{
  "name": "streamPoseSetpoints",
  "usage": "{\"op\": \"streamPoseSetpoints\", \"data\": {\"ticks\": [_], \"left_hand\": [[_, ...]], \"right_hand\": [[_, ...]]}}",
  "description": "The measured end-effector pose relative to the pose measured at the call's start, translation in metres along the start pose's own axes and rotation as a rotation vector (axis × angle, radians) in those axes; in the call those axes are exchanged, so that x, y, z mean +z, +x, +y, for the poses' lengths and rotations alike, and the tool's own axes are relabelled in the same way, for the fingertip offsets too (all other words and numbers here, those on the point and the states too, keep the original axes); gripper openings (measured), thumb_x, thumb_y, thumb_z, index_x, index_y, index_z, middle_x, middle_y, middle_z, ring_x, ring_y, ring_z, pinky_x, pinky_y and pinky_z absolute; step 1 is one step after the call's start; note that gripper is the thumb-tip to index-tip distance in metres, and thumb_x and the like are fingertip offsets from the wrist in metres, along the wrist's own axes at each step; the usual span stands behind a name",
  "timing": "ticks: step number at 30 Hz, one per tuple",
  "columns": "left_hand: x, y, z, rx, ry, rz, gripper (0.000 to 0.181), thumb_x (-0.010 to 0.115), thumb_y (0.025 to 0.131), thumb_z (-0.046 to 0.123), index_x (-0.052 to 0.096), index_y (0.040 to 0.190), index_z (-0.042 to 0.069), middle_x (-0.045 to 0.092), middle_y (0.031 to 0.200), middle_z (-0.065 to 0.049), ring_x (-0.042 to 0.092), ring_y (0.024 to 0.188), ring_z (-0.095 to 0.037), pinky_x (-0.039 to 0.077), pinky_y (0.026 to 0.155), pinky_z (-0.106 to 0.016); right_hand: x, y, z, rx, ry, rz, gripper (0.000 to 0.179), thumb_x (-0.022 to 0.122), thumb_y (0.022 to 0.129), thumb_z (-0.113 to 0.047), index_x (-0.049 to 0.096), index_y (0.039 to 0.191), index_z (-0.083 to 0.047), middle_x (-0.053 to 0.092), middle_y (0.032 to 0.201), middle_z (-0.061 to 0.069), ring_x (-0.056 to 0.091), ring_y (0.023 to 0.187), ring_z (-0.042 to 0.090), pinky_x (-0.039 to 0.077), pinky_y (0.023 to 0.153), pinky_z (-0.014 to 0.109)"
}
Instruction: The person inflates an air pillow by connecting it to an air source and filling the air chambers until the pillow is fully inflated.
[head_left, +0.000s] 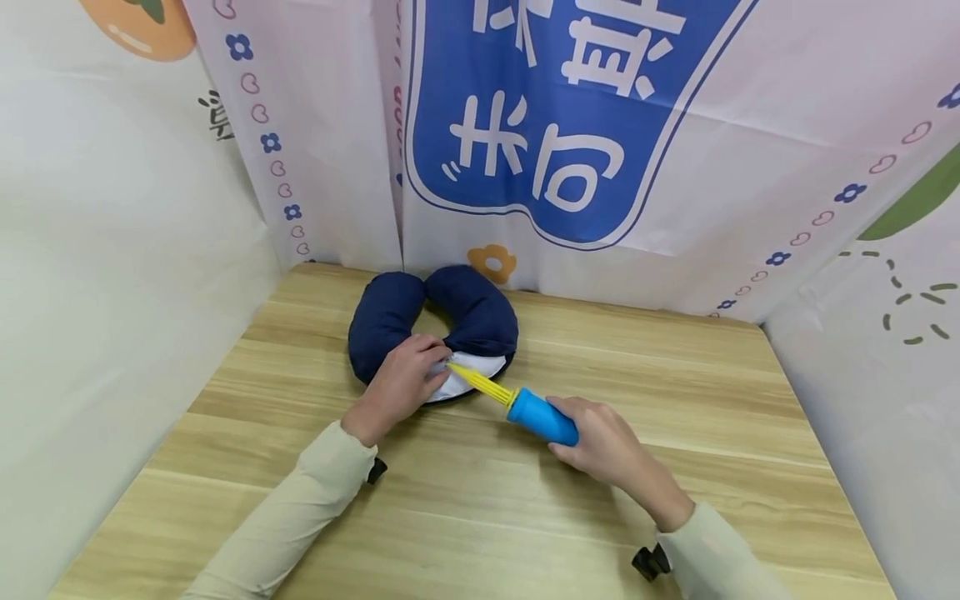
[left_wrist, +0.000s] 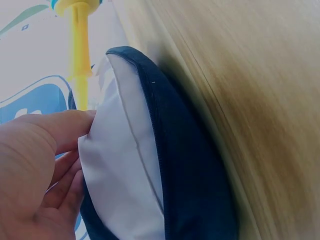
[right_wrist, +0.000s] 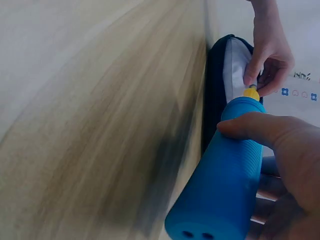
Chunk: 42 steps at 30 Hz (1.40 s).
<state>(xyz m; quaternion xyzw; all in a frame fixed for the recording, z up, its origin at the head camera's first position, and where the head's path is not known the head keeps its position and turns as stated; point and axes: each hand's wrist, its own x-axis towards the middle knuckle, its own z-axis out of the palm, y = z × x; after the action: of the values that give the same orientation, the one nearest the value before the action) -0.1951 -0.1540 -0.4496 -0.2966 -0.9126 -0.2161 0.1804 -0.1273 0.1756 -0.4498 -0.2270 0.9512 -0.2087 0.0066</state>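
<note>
A navy U-shaped neck pillow (head_left: pixel 480 308) lies on the wooden table, its cover parted along the near side so that a white inner lining (head_left: pixel 486 364) shows. My left hand (head_left: pixel 405 377) pinches the white lining between thumb and fingers, as the left wrist view (left_wrist: pixel 45 160) also shows. In my right hand (head_left: pixel 606 440) I grip a blue hand pump (head_left: pixel 542 416) by its body. The pump's yellow nozzle (head_left: pixel 489 386) points left, its tip at my left fingertips. Whether the tip sits inside a valve is hidden by the fingers.
The wooden table (head_left: pixel 465 533) reaches to a printed cloth backdrop (head_left: pixel 337 125) behind the pillow, and more cloth hangs at both sides. Black wrist mounts (head_left: pixel 651 562) show beneath the sleeves.
</note>
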Motion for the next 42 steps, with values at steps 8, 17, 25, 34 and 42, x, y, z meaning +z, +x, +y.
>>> {"op": "streamPoseSetpoints", "data": {"ticks": [8,17,25,34,42], "left_hand": [[0.002,0.001,-0.001,-0.009,0.005,-0.004,0.022,0.084,0.091,0.010,0.079,0.112,0.004,0.073,0.114,-0.010,0.068,0.103,-0.025,0.061,0.091,-0.039],[0.004,0.002,0.000,0.010,-0.005,0.053,0.022,0.086,0.088,0.007,0.079,0.109,0.003,0.074,0.112,-0.010,0.068,0.101,-0.025,0.061,0.089,-0.039],[0.006,0.001,0.002,0.013,-0.002,0.060,0.021,0.084,0.090,0.009,0.079,0.110,0.005,0.073,0.113,-0.008,0.068,0.103,-0.024,0.061,0.090,-0.037],[0.011,-0.001,0.004,0.111,0.050,0.091,0.018,0.082,0.092,0.008,0.080,0.110,0.004,0.071,0.110,-0.008,0.065,0.097,-0.024,0.058,0.086,-0.036],[0.012,-0.002,0.009,0.139,0.089,0.070,0.018,0.080,0.094,0.010,0.079,0.112,0.006,0.072,0.109,-0.007,0.065,0.098,-0.022,0.058,0.087,-0.035]], "right_hand": [[0.010,0.010,0.002,0.018,-0.006,0.001,0.066,0.089,0.086,-0.025,0.064,0.143,-0.002,0.073,0.132,0.017,0.073,0.116,0.033,0.062,0.094,0.053],[0.023,0.039,-0.022,-0.017,0.045,0.078,0.065,0.086,0.090,-0.025,0.060,0.144,0.000,0.070,0.135,0.017,0.071,0.116,0.028,0.062,0.094,0.048],[0.036,0.054,-0.031,-0.031,0.096,0.172,0.052,0.088,0.088,-0.023,0.070,0.134,-0.005,0.073,0.131,0.013,0.073,0.117,0.029,0.064,0.092,0.046],[0.037,0.046,-0.026,-0.143,0.067,0.293,0.044,0.088,0.085,-0.017,0.075,0.125,-0.003,0.078,0.119,0.015,0.078,0.105,0.028,0.066,0.083,0.040],[0.014,0.041,-0.028,-0.225,-0.059,0.296,0.040,0.089,0.082,-0.014,0.077,0.118,-0.004,0.080,0.112,0.014,0.079,0.097,0.026,0.066,0.074,0.036]]}}
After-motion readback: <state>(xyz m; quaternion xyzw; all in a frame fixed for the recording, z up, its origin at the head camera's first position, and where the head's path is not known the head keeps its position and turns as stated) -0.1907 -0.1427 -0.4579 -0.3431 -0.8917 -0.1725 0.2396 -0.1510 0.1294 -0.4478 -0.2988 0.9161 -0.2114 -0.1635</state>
